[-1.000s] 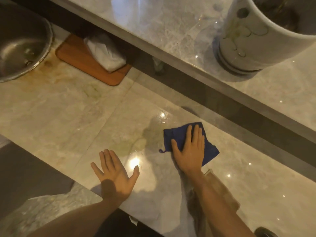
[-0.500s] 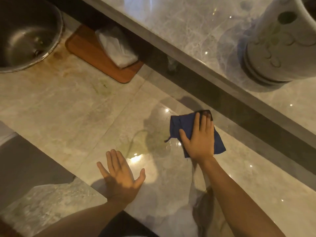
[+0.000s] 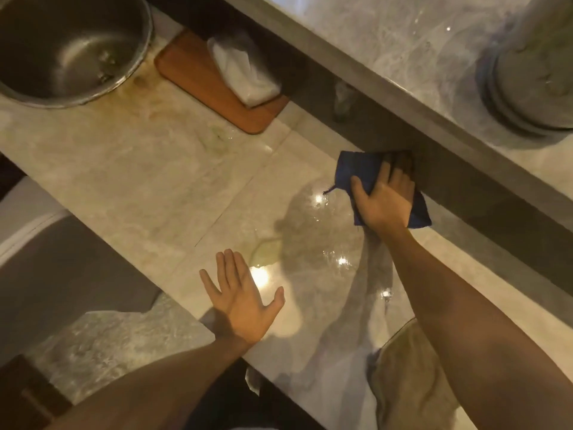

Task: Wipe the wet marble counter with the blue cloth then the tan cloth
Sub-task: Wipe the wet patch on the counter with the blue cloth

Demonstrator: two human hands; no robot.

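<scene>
My right hand (image 3: pixel 384 200) presses flat on the blue cloth (image 3: pixel 356 170) at the far side of the beige marble counter (image 3: pixel 148 181), right against the dark recess under the raised ledge. A wet sheen with bright glints lies on the marble between my hands. My left hand (image 3: pixel 242 302) rests flat with fingers spread near the counter's front edge and holds nothing. The tan cloth (image 3: pixel 406 380) lies on the counter at the lower right, partly hidden by my right forearm.
A round steel sink (image 3: pixel 68 48) sits at the top left. An orange-brown board (image 3: pixel 198 79) with a white wrapped packet (image 3: pixel 245 72) lies behind it. A raised marble ledge (image 3: pixel 387 41) carries a large ceramic pot (image 3: pixel 533 79) at the top right.
My right hand has pushed the blue cloth away from me, up to the dark recess under the ledge. My left hand has stayed flat in place.
</scene>
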